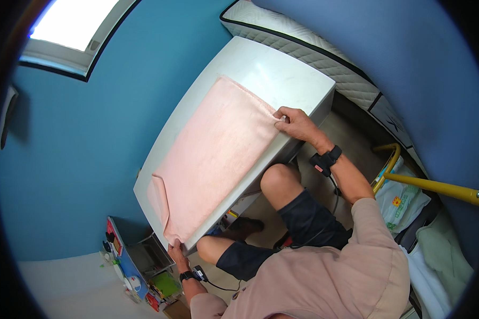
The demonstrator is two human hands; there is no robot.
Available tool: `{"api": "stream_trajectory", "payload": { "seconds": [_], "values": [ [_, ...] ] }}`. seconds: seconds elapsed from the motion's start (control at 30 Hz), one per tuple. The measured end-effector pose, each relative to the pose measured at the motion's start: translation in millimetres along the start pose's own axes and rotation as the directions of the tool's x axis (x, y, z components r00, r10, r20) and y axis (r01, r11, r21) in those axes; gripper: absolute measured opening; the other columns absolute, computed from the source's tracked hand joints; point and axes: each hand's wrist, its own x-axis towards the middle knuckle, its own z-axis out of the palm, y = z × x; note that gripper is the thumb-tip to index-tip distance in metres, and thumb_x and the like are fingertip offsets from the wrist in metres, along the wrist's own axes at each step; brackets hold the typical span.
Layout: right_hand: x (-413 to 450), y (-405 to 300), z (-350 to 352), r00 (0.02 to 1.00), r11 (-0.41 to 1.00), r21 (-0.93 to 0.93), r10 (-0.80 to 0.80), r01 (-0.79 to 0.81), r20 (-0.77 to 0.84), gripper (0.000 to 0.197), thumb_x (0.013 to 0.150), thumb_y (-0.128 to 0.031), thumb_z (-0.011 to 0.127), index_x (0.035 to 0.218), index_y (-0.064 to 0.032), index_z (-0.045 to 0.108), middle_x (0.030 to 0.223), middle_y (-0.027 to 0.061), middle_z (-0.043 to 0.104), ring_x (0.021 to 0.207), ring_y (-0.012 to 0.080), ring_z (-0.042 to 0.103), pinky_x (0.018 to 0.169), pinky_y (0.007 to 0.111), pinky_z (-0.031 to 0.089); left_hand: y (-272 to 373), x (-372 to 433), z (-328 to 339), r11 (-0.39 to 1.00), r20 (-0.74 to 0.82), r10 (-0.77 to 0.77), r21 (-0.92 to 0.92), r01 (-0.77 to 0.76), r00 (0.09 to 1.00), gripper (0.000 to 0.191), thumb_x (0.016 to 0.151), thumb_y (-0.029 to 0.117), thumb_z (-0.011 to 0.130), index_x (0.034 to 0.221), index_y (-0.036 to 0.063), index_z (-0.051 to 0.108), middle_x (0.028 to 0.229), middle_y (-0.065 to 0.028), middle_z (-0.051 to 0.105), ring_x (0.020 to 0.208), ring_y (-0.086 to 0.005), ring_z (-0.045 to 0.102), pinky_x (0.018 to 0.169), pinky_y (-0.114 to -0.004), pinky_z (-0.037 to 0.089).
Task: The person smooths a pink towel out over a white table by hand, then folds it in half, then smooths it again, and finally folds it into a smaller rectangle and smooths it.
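A pink cloth, soft like a towel, lies spread over a white table. My right hand pinches its far right corner between thumb and fingers, at the table's near edge. At the lower left, my left hand grips the near left corner, with the thumb and fingertips partly hidden by the cloth. The left end of the cloth is folded over in a narrow flap. Both of my wrists wear black straps with small cabled devices.
A quilted mattress stands behind the table's far end. On the right are a yellow metal bar, a plastic bag and folded fabric. A low shelf with small items sits at lower left. My knees are beside the table's near edge.
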Motion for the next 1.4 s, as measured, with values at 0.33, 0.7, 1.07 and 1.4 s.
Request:
{"api": "stream_trajectory", "payload": {
  "seconds": [0.33,0.7,1.07,1.4],
  "values": [
    [11.2,-0.8,-1.4,0.987,0.973,0.194,0.100,-0.124,0.128,0.065,0.079,-0.003,0.065,0.140,0.0012,0.046,0.072,0.0039,0.060,0.052,0.0099,0.053,0.045,0.026,0.042,5.9,1.3,-16.0,0.977,-0.013,-0.070,-0.205,0.066,0.997,0.023,0.091,0.024,0.076,0.091,0.0060,0.061,0.070,-0.0037,0.063,0.057,-0.0120,0.059,0.049,-0.024,0.044],
    [64.2,-321.9,-38.6,0.902,0.897,-0.129,-0.431,0.423,-0.037,0.055,0.078,-0.010,0.076,0.127,0.0011,0.053,0.088,0.0103,0.062,0.066,0.0131,0.056,0.052,0.026,0.049,303.9,54.6,-144.4,0.951,-0.306,0.190,-0.178,-0.252,0.933,0.034,0.083,0.030,0.080,0.065,0.0144,0.055,0.056,0.0060,0.043,0.045,-0.0042,0.031,0.042,-0.025,0.020],
    [48.6,-337.4,-131.0,0.841,0.815,-0.326,-0.532,0.478,-0.097,0.064,0.084,-0.034,0.082,0.134,-0.0026,0.056,0.063,-0.0067,0.048,0.052,0.0027,0.039,0.046,0.020,0.029,346.0,4.1,-149.7,0.920,-0.295,0.263,-0.211,-0.331,0.919,0.020,0.076,0.012,0.080,0.066,0.0139,0.063,0.056,0.0070,0.048,0.042,-0.0031,0.030,0.040,-0.022,0.021],
    [30.8,-307.5,-126.5,0.921,0.900,-0.231,-0.388,0.368,-0.044,0.055,0.086,-0.021,0.077,0.131,0.0015,0.054,0.072,-0.0014,0.057,0.051,0.0035,0.040,0.042,0.021,0.029,328.1,-12.3,-146.4,0.935,-0.180,0.169,-0.281,-0.215,0.969,0.022,0.086,0.013,0.076,0.071,0.0131,0.060,0.059,0.0044,0.049,0.044,-0.0044,0.034,0.039,-0.022,0.024]
  ]
}}
